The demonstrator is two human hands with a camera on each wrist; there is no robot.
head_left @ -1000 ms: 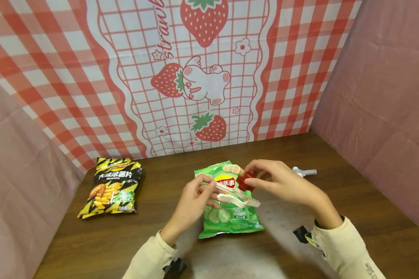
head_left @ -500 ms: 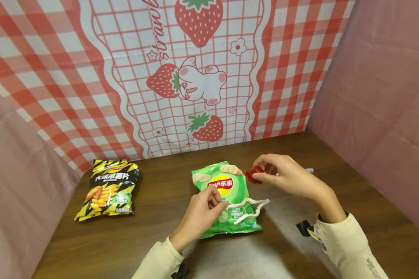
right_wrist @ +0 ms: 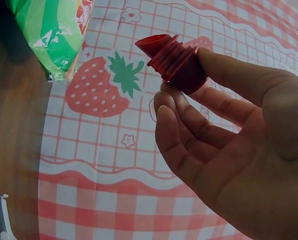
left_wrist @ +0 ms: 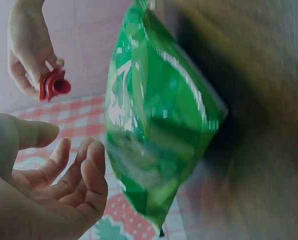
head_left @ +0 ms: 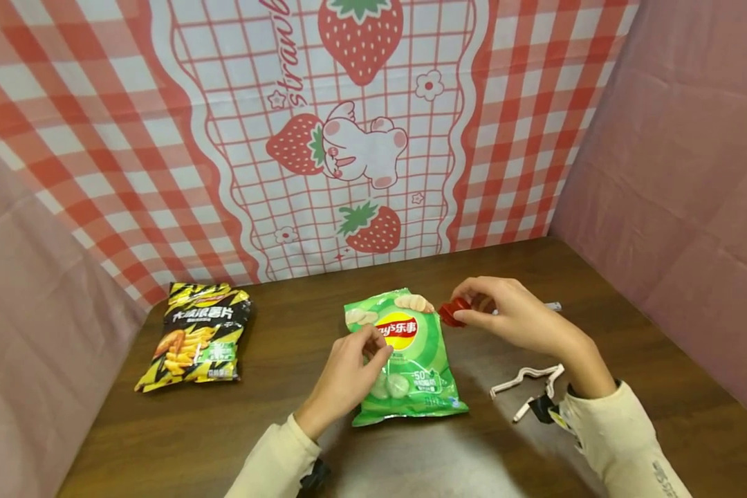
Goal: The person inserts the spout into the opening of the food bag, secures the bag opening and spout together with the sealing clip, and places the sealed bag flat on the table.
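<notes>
Two bare hands, left (head_left: 348, 370) and right (head_left: 513, 315), emerge from cream long sleeves (head_left: 622, 436); black wrist straps (head_left: 541, 408) sit at the cuffs.

2 chip bags (head_left: 404, 356) — 2 white clips (head_left: 526, 380) — 1 red cap (head_left: 453, 311)

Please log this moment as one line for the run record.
right hand: pinches red spout cap | left hand: on green chip bag, fingers loose | white clip: on table

A ribbed red cap (head_left: 453, 311) is pinched beside a flat green chip bag (head_left: 404, 360).
</notes>
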